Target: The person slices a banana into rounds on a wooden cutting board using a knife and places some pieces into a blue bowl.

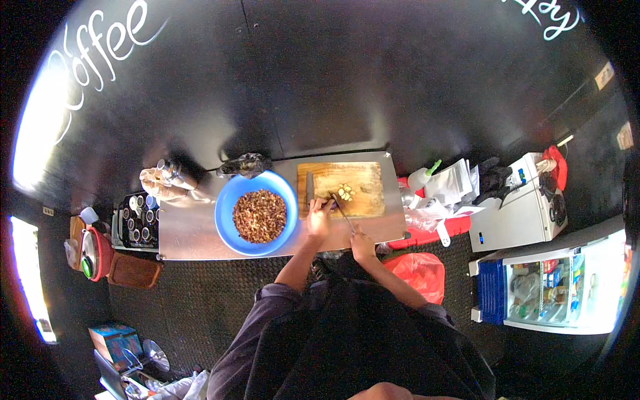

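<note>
A wooden cutting board (372, 195) lies on the metal worktable in front of me. My left hand (318, 219) is at the board's near edge, its fingers on a small, dark purple piece of produce (330, 204). In my right hand (362, 245) is the handle of a knife (343, 212); its blade slants away to the left and meets or nearly meets that piece. Beyond the blade lie several pale yellow slices (346, 192). A long grey object (310, 186), too unclear to name, rests along the board's left side.
Left of the board, a blue basin (223, 212) holds brown chopped bits (260, 216). A black plastic bag (245, 165) is behind it. Paper bags (162, 183) sit farther left on the worktable (195, 230). Red crates (452, 228) and papers flank the right end; a red bag (417, 275) is below.
</note>
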Demonstrator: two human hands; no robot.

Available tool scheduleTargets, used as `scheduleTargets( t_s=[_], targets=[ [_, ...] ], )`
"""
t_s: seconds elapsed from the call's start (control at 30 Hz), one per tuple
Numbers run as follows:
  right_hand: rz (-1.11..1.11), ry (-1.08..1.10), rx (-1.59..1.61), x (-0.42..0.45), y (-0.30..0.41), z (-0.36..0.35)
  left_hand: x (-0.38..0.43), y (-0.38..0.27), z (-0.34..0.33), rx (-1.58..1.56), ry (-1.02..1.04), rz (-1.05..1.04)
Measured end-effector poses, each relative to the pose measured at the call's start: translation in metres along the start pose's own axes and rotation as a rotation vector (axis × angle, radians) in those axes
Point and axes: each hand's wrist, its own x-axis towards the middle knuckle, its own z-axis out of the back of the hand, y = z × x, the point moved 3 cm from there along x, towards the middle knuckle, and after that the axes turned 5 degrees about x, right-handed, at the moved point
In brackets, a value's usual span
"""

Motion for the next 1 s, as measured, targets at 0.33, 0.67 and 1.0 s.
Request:
scheduleTargets(
  t_s=[0.33, 0.67, 1.0],
  targets=[
    [-0.108, -0.047, 0.178, 0.021, 0.003, 0.011, -0.003, 0.008, -0.008, 0.024, -0.008, 0.082],
    [-0.091, -0.011, 0.247, 0.001, 0.017, 0.024, 0.004, 0.011, -0.011, -0.172, -0.008, 0.073],
    [-0.100, -0.038, 0.250, -0.004, 0.022, 0.014, 0.001, 0.010, -0.009, -0.146, 0.028, 0.136]
  ],
)
